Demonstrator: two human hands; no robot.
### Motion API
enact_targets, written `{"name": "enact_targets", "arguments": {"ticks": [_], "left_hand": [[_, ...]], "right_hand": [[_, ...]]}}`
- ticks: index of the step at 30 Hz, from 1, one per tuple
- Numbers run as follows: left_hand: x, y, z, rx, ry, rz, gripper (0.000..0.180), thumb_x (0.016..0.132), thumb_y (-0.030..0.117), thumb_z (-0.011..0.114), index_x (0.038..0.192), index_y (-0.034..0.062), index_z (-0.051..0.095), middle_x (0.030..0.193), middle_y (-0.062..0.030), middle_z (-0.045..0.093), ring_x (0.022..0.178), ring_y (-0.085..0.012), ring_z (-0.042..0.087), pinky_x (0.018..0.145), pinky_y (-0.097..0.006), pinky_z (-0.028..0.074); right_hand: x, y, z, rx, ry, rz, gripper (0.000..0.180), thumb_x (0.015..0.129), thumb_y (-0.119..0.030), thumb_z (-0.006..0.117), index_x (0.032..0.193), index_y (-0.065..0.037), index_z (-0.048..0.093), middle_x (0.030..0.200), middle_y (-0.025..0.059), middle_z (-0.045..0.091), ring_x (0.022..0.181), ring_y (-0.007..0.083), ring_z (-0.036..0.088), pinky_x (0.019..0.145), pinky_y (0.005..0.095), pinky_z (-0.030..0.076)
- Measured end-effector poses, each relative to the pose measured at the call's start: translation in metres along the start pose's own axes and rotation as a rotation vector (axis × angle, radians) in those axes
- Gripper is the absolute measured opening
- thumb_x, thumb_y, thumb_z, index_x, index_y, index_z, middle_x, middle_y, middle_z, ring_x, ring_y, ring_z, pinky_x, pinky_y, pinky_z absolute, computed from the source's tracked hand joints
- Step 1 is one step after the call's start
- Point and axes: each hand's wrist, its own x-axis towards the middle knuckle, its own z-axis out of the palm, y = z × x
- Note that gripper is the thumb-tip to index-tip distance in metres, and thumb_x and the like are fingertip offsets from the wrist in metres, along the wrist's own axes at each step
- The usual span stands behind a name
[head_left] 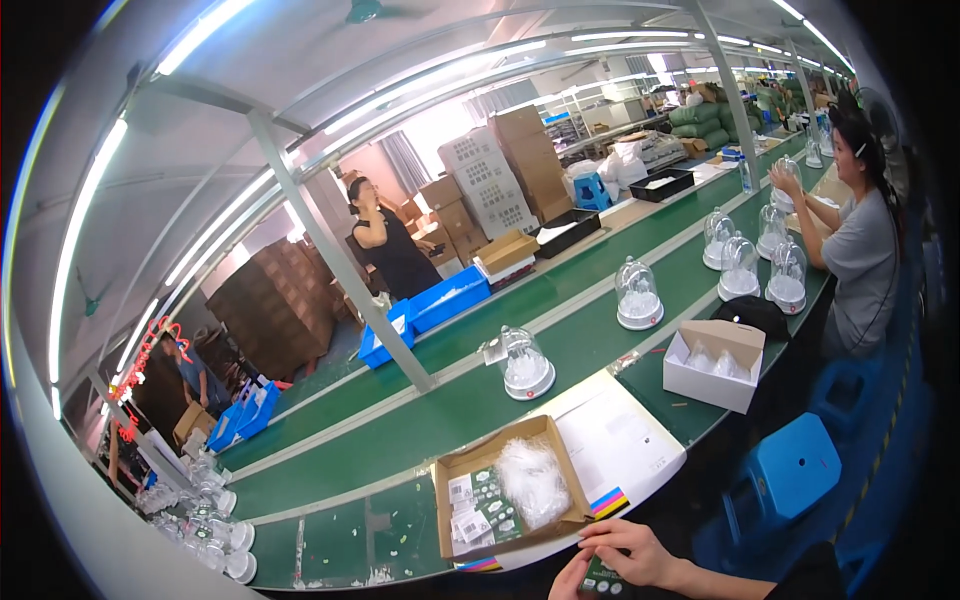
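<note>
Low in the head view, my left hand (571,578) is closed around a small stack of green printed cards (604,577), cut off by the lower edge. Above it, my right hand (640,552) reaches in from the right with bent fingers drawn together, their tips meeting my left hand. Anything between those tips is too small to make out. Just beyond my hands, an open cardboard tray (440,508) holds green and white cards (478,512) and a tangled heap of clear plastic strands (533,482). White printed sheets (622,437) lie beside and under the tray.
A clear dome on a white base (527,372) stands on the green conveyor (440,400); several more stand right. A white box (706,388) holds clear plastic pieces. Blue stools (797,462) stand at right. A co-worker (862,240) handles a dome; another person (390,245) stands across.
</note>
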Motion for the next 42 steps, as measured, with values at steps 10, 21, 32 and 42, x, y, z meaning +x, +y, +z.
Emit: {"name": "enact_targets", "arguments": {"ticks": [10,21,32,42], "left_hand": [[0.081,0.004,-0.021,0.666,0.032,0.292,0.009,0.09,0.004,0.059,0.098,0.0011,0.062,0.086,-0.0043,0.065,0.08,-0.0087,0.059,0.071,-0.022,0.047],[0.124,-0.013,-0.058,1.376,0.036,0.537,0.022,0.09,0.013,0.055,0.111,0.0078,0.056,0.096,-0.0068,0.06,0.088,-0.014,0.054,0.081,-0.027,0.045],[0.145,0.038,-0.035,0.805,-0.016,0.033,0.02,0.095,0.016,0.057,0.103,-0.0005,0.063,0.091,-0.0041,0.062,0.079,-0.0105,0.055,0.07,-0.023,0.047],[0.145,0.043,-0.019,0.836,0.119,0.048,0.02,0.093,0.017,0.06,0.102,-0.0012,0.063,0.089,-0.0057,0.065,0.081,-0.0107,0.059,0.072,-0.023,0.048]], "right_hand": [[0.036,0.04,-0.014,-0.013,0.056,-0.025,0.014,0.087,-0.007,0.059,0.095,0.0,0.068,0.096,0.0144,0.065,0.086,0.0266,0.064,0.074,0.0327,0.05],[0.051,0.052,-0.037,0.265,0.288,0.185,0.017,0.092,-0.012,0.059,0.091,0.002,0.067,0.09,0.0071,0.06,0.07,0.0124,0.056,0.061,0.0228,0.044],[0.075,0.051,-0.028,0.285,0.044,0.253,0.015,0.083,-0.007,0.068,0.096,0.001,0.068,0.082,0.0113,0.065,0.074,0.0153,0.061,0.064,0.0288,0.048],[0.076,0.087,-0.013,0.271,0.165,0.254,0.011,0.079,-0.005,0.072,0.087,-0.004,0.065,0.092,0.0086,0.063,0.078,0.0139,0.059,0.068,0.0266,0.047]]}}
